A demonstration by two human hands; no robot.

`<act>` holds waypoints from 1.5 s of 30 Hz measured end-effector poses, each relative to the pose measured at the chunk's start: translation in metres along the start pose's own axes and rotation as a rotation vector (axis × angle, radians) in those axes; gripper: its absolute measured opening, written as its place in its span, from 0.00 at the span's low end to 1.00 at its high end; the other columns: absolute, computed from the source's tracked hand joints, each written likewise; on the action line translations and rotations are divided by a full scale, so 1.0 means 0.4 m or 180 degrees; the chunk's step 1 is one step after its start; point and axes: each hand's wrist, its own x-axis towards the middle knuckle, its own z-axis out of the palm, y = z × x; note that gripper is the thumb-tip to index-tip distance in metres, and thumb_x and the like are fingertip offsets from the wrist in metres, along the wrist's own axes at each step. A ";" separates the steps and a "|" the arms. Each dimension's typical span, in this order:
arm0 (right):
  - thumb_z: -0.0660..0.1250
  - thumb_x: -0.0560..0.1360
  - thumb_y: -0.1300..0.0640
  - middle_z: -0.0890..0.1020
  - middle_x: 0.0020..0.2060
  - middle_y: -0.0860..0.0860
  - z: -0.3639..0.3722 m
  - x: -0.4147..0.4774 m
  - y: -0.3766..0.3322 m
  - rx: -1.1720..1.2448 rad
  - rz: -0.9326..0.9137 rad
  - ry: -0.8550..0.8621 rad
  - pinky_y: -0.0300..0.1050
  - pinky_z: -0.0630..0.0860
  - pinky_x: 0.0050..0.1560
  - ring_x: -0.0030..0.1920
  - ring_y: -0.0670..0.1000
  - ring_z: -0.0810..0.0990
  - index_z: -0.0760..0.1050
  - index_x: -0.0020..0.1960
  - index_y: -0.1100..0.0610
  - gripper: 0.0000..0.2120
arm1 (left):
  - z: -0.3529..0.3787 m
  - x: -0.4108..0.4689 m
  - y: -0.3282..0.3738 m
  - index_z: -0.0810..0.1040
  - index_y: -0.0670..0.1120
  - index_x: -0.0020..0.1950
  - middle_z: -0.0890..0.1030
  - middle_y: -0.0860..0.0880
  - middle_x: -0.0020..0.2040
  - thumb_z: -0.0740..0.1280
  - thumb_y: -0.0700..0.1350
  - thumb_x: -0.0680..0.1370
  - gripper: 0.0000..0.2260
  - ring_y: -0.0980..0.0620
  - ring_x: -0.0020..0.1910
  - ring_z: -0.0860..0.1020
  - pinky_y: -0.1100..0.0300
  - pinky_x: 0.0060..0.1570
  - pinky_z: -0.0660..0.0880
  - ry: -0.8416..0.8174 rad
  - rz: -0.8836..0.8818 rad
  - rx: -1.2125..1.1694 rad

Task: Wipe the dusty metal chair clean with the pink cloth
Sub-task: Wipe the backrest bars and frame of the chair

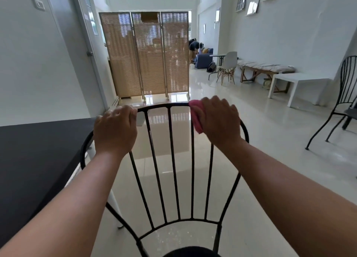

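A black metal chair (172,166) with thin vertical back bars stands right in front of me, its curved top rail at hand height. My left hand (115,130) grips the top rail on the left side. My right hand (219,121) presses the pink cloth (196,114) onto the top rail right of centre, fingers wrapped over cloth and rail. Only part of the cloth shows at the hand's left edge. The dark seat (191,252) shows at the bottom edge.
A black-topped table (34,160) sits close on my left. A second black metal chair (345,102) stands at the right, behind it a white side table (297,85) and a bench. A folding wicker screen (144,56) stands ahead on the glossy tiled floor. People bend over far back.
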 end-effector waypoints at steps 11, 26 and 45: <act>0.49 0.81 0.40 0.75 0.47 0.54 0.005 -0.175 0.101 0.1043 0.1764 0.0099 0.51 0.74 0.38 0.43 0.59 0.79 0.67 0.56 0.58 0.22 | -0.009 0.021 0.047 0.75 0.44 0.57 0.80 0.40 0.54 0.46 0.62 0.81 0.27 0.39 0.54 0.75 0.45 0.55 0.66 -0.0426 -0.0386 0.0320; 0.55 0.84 0.46 0.78 0.35 0.45 0.076 -0.291 0.083 0.1951 0.1959 0.0765 0.38 0.77 0.34 0.33 0.41 0.80 0.65 0.55 0.52 0.09 | 0.123 0.067 0.337 0.76 0.46 0.50 0.81 0.45 0.44 0.48 0.56 0.83 0.21 0.39 0.46 0.77 0.49 0.48 0.64 0.0266 0.0841 0.0036; 0.60 0.82 0.47 0.79 0.39 0.52 0.035 -0.173 0.132 0.1212 0.1533 0.0596 0.47 0.76 0.33 0.34 0.49 0.77 0.71 0.52 0.59 0.14 | 0.123 0.073 0.340 0.74 0.44 0.48 0.80 0.44 0.43 0.48 0.56 0.83 0.22 0.39 0.44 0.75 0.50 0.46 0.61 0.0471 0.0860 0.0037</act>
